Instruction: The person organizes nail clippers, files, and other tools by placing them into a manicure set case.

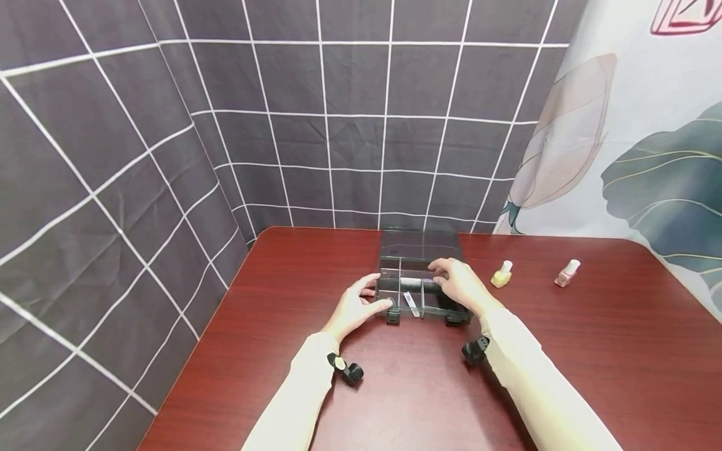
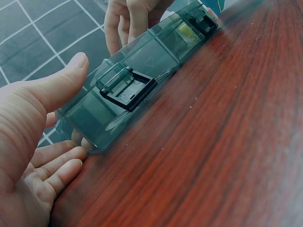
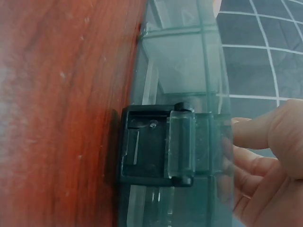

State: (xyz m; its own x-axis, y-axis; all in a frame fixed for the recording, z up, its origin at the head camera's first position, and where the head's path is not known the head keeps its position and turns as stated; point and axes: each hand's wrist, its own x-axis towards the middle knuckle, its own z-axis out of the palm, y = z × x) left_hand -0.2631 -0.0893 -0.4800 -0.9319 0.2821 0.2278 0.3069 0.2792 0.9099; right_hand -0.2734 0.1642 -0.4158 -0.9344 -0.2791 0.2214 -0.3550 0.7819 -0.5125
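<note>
box (image 1: 420, 275): clear smoky compartment case with black latches, on the red-brown table (image 1: 564, 351) near its far edge
left hand (image 1: 355, 308): fingers relaxed — touching the box's left front corner
right hand (image 1: 462, 283): fingers loosely spread — resting over the box's right side
bottles: yellow polish (image 1: 501, 274), pink polish (image 1: 566, 273), right of the box

Both hands, left hand (image 1: 356, 307) and right hand (image 1: 459, 283), rest on a clear compartment box (image 1: 420, 275) on the bench (image 1: 592, 351); two nail-polish bottles (image 1: 502, 274) stand nearby.
</note>
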